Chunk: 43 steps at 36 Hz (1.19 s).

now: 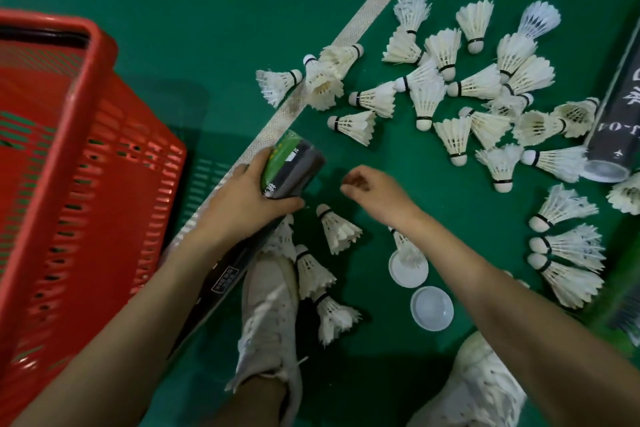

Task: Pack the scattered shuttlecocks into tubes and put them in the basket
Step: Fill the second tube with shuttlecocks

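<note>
Shuttlecocks (pixel 375 100) lie scattered on the green court floor, most of them right of the white line and a few near the person's shoes. At far left a red basket (pixel 114 163) stands on the floor. Beside it, the left hand (pixel 242 198) wraps its fingers round a dark tube (pixel 298 166) with a green label, which runs back under the forearm. The right hand (pixel 374 194) hovers over the floor, fingers loosely curled and holding nothing. Two white lids (pixel 432 308) lie below it. A second tube (pixel 620 97) lies at far right among the shuttlecocks.
</note>
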Tool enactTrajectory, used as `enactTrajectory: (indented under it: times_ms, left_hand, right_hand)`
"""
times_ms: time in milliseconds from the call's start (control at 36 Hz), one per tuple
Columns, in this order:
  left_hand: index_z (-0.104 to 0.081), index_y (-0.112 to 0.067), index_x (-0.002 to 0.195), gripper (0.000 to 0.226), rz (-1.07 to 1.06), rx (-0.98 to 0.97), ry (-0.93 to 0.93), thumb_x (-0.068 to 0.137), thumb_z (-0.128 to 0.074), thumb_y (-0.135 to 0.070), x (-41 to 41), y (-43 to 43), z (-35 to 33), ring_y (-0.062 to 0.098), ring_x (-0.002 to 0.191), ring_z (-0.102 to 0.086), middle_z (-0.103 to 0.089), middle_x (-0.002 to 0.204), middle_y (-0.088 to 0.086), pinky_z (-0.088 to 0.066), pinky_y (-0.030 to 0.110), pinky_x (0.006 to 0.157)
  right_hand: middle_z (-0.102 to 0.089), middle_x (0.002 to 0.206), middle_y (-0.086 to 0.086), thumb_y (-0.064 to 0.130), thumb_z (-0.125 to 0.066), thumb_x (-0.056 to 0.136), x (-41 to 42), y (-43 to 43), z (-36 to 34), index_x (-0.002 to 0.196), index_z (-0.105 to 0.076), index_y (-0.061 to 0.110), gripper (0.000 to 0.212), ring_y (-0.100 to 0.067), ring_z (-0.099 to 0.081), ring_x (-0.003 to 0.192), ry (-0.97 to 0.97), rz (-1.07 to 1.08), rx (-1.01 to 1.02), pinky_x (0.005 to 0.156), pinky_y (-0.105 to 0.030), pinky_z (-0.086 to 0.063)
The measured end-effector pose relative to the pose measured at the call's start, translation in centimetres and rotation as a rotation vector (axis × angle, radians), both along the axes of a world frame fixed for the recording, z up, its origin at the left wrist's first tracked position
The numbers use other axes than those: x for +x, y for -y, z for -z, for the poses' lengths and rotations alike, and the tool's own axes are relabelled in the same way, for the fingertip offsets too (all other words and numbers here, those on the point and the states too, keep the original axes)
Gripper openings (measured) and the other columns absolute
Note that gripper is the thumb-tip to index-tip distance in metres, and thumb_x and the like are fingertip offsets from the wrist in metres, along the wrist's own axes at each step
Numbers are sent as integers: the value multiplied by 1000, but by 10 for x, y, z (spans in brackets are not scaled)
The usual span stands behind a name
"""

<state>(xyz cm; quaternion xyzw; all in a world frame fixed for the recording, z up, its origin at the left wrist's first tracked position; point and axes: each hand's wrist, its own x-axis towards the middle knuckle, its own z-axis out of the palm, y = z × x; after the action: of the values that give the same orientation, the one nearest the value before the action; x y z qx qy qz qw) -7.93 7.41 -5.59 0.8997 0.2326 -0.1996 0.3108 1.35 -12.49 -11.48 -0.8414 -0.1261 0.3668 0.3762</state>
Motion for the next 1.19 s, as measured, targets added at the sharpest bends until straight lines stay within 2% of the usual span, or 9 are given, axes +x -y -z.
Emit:
enactTrajectory:
  times_ms: [83,194,417,611,694,833,889,1000,1194]
  left_hand:
    - [-24,-37,146,104,-56,1,20,58,-70,-68,-9,-17,-2,30,114,-53,-49,131,7,-46,40,93]
    - [-22,-35,148,102,-104,34,17,66,-78,-57,-22,-36,0,31,115,-51,-47,132,11,-44,39,92]
    - [-19,-40,146,113,-213,4,-33,47,-60,-76,-40,-55,6,32,108,-56,-49,129,9,-51,45,89]
    - [-28,-39,141,107,-234,-52,-14,47,-62,-75,-44,-53,14,30,109,-56,-53,125,8,-49,45,92]
    - [-26,-40,142,107,-245,-36,-23,46,-59,-74,-45,-50,13,31,110,-54,-51,125,9,-47,44,94]
    - [-23,-38,145,103,-225,-36,-14,55,-66,-66,-46,-46,15,30,114,-53,-49,130,9,-46,39,92]
    - [-22,-39,146,101,-201,-31,-13,61,-72,-63,-44,-42,15,31,114,-53,-48,131,9,-47,41,93]
    - [-23,-36,146,99,-156,-22,-3,65,-75,-60,-36,-33,14,32,114,-53,-49,132,10,-47,44,94]
    - [-19,-33,150,104,-37,-91,26,68,-76,-57,-17,-7,9,27,118,-50,-44,139,7,-43,35,93]
  right_hand:
    - [-58,118,-10,27,-61,91,-15,-18,5,118,-59,8,32,-22,-56,109,115,-175,-48,91,-29,-43]
    - [-51,126,-9,30,-59,92,-33,-41,8,131,-49,11,44,-23,-43,120,216,-343,-39,97,-29,-36]
    - [-46,131,-9,44,-56,92,-48,-70,8,141,-38,15,59,-24,-41,123,164,-439,2,100,-36,-39]
    - [-36,128,-9,20,-47,96,-50,-81,0,133,-53,23,37,-24,-49,104,230,-545,53,87,-40,-47]
    - [-34,137,-8,22,-41,99,-48,-77,-1,129,-57,22,34,-25,-48,115,162,-577,26,95,-40,-44]
    - [-43,128,0,34,-52,94,-45,-64,-1,124,-54,23,32,-16,-48,115,134,-505,34,95,-34,-42]
    - [-49,118,-2,27,-61,90,-46,-60,2,120,-53,19,32,-19,-53,104,167,-502,38,85,-35,-46]
    - [-58,106,-10,5,-52,92,-45,-55,5,108,-56,7,17,-26,-56,95,290,-325,-3,70,-29,-38]
    - [-55,104,-6,5,-46,94,-1,-3,-13,106,-60,8,19,-20,-53,89,433,72,-83,79,-30,-42]
